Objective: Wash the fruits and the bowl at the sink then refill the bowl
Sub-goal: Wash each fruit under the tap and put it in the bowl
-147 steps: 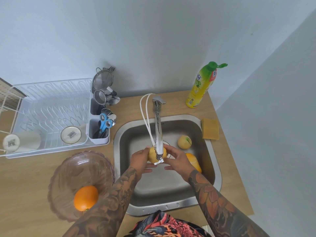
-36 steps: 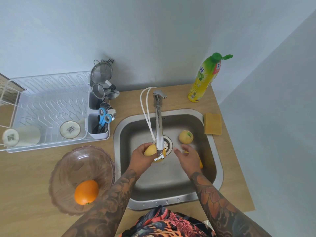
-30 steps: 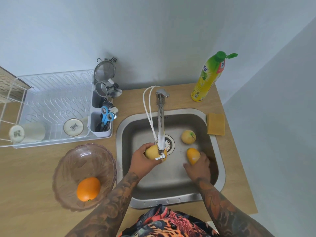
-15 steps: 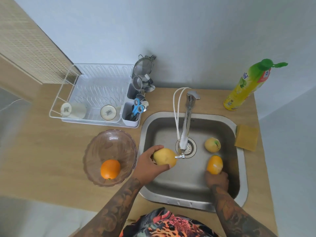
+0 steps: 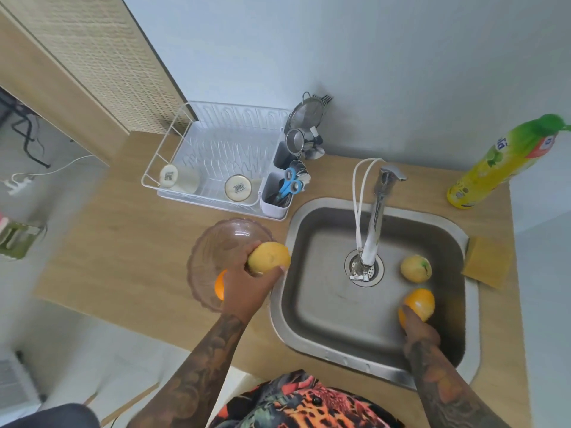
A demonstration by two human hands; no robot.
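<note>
In the head view, the left hand is gripping a yellow fruit, its fingers curling round the underside, and holding it over the near edge of the bowl. The bowl is sitting on the tabletop just left of the sink, and an orange is lying inside it, mostly covered by the hand. The right hand is reaching into the sink and touching a second orange from below; whether the fingers are closing round it or only resting against it, I cannot tell. A pale fruit is lying on the sink floor just beyond that orange, near the drain under the tap.

The fruits are looking firm, round and probably wet, so they are likely to be slippery; cupping each from beneath with the fingers spread round it is seeming the safest hold. The bowl is looking thin and clear, glass or plastic I cannot say, so fruit is better lowered in than dropped.

The picture is blurring with head movement, so no water stream is showing clearly. The bottle at the far right is being cut off by the frame edge.
</note>
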